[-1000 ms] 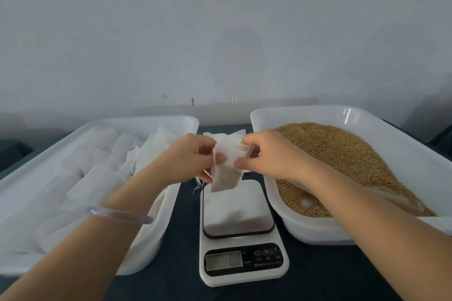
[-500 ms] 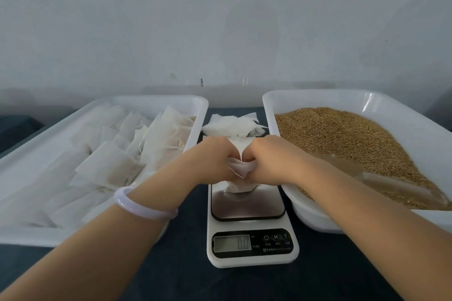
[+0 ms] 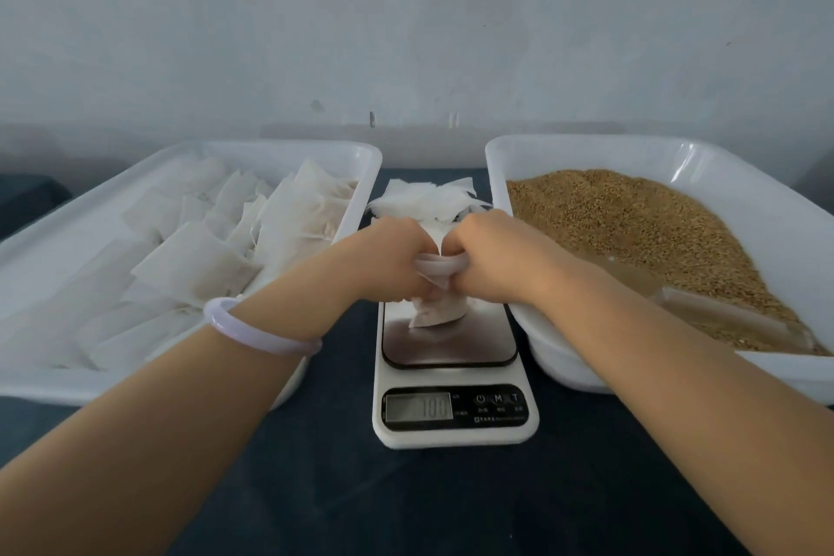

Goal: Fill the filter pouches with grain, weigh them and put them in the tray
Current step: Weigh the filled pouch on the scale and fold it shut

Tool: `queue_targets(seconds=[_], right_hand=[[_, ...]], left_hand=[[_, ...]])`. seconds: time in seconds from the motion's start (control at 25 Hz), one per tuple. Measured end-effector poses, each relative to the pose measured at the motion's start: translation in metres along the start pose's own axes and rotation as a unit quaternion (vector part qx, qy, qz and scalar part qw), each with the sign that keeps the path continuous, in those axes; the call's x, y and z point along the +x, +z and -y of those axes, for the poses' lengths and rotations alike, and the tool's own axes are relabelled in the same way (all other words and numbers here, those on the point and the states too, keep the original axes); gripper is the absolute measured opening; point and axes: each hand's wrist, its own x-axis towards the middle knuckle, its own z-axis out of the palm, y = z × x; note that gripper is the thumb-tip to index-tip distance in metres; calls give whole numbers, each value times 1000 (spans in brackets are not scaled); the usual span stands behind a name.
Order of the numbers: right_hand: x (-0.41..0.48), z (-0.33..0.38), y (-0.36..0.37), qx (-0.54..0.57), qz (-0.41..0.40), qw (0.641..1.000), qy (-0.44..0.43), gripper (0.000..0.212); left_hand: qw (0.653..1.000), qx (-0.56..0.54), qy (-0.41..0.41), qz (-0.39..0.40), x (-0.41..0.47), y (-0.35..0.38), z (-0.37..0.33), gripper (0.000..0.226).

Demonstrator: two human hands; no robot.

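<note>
A filled white filter pouch (image 3: 435, 312) stands on the steel plate of the white kitchen scale (image 3: 451, 375). My left hand (image 3: 388, 257) and my right hand (image 3: 492, 257) both grip its folded top, knuckles almost touching. The pouch's upper part is hidden between my fingers. The scale's display shows digits I cannot read for certain. To the left, the white tray (image 3: 135, 384) holds several filled pouches (image 3: 203, 257). The right tray (image 3: 586, 370) holds brown grain (image 3: 632, 221).
A heap of empty white pouches (image 3: 424, 199) lies behind the scale between the two trays. A clear plastic scoop (image 3: 722, 316) lies in the grain. Everything stands on a dark blue cloth (image 3: 406, 501), with a pale wall right behind.
My hands have come down from in front of me to the scale and closed together over the pouch's top. The pouch now stands on the scale plate.
</note>
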Motion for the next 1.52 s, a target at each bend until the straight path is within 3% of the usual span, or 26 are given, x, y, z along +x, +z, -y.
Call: queue_targets(seconds=[0.16,0.32,0.52,0.6,0.76,1.52], right_hand=[[-2,0,-1,-7,33,999,-3,22],[0,2,0,-37,54,998,-7,10],[-1,0,1,-10,37,999,3,11],[-3,-3,0,61,26,998,20,25],[-5,-9,1,142,0,989,31,39],[-6,-10,3,173,-17,984,27,22]], left_hand=[[1000,19,3,-11,-1,3,0,8],[1000,25,6,-12,-2,3,0,12],[1000,-10,6,-18,-6,4,3,1],[997,-70,-3,-43,-10,0,5,14],[985,-161,1,-66,-16,-5,8,18],[979,-194,9,-58,-17,-4,10,15]])
